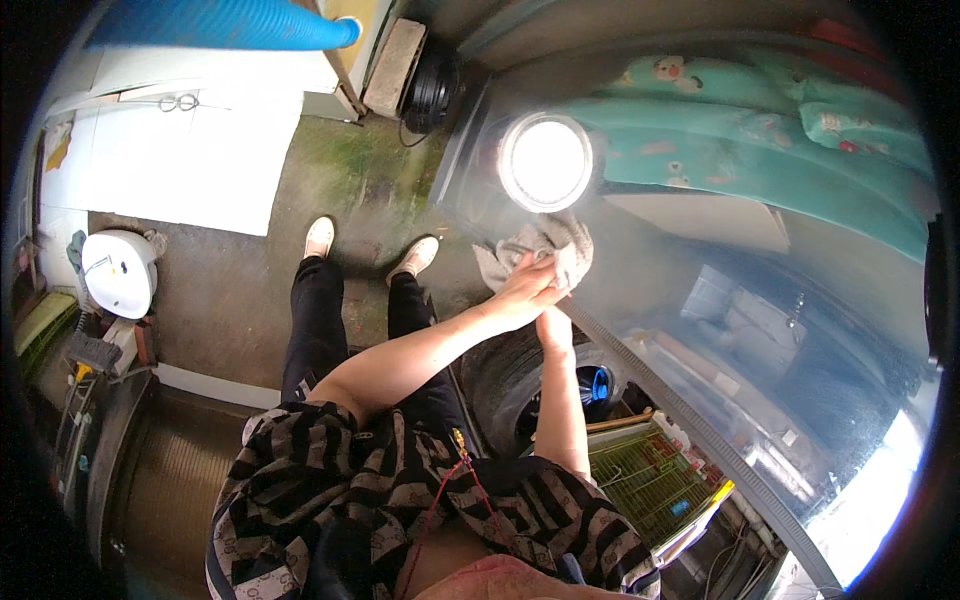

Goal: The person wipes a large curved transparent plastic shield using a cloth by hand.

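A crumpled light grey cloth lies bunched at the near corner of a glossy glass-like panel with a ribbed grey edge strip. My left hand reaches across from the left and has its fingers on the cloth, holding it. Just below it, my right hand is raised to the panel's edge, close under the left one. Its fingers are hidden behind the left hand, so its grip does not show. A bright round light shows in the panel beyond the cloth.
Under the panel's edge are a tyre, a blue-capped container and a green wire rack. Teal printed fabric shows across the panel. A white basin, a blue hose and a concrete block stand around the floor.
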Demonstrator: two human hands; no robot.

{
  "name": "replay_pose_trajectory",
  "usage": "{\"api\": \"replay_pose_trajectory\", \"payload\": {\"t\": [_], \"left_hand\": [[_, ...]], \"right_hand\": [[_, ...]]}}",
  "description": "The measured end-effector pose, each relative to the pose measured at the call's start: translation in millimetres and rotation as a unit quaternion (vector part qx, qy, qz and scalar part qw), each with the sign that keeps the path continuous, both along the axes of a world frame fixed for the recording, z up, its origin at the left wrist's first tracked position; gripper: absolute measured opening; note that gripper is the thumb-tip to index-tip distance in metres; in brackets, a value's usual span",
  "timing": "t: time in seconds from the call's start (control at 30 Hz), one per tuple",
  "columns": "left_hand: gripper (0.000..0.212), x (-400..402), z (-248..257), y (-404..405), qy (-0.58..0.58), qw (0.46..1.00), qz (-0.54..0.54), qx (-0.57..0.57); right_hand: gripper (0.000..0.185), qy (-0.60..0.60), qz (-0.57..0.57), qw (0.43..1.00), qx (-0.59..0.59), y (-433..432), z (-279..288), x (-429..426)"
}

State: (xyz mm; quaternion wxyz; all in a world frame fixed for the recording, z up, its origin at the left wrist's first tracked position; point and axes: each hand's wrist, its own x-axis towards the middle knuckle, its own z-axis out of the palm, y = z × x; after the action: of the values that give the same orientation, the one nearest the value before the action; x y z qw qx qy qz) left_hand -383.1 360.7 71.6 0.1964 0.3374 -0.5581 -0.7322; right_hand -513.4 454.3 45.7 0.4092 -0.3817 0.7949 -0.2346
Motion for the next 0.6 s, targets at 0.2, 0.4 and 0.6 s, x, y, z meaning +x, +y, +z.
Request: {"api": "replay_pose_trajectory", "payload": {"t": [0.2,0.4,0.6], "left_hand": [[0.046,18,13,-23,0.019,0.999,-0.033,0.026],[0.049,11,-44,-9,-0.061,0.996,-0.033,-0.062],[0.058,16,-150,-14,-0.068,0.976,0.081,0.188]], "right_hand": [[0.045,-0.192,-0.056,0.979,-0.042,11,-13,-15],[0.030,-0.124,0.017,0.992,-0.006,-8,-3,12],[0.049,-0.219,-0.028,0.972,-0.078,-38,-4,43]]}}
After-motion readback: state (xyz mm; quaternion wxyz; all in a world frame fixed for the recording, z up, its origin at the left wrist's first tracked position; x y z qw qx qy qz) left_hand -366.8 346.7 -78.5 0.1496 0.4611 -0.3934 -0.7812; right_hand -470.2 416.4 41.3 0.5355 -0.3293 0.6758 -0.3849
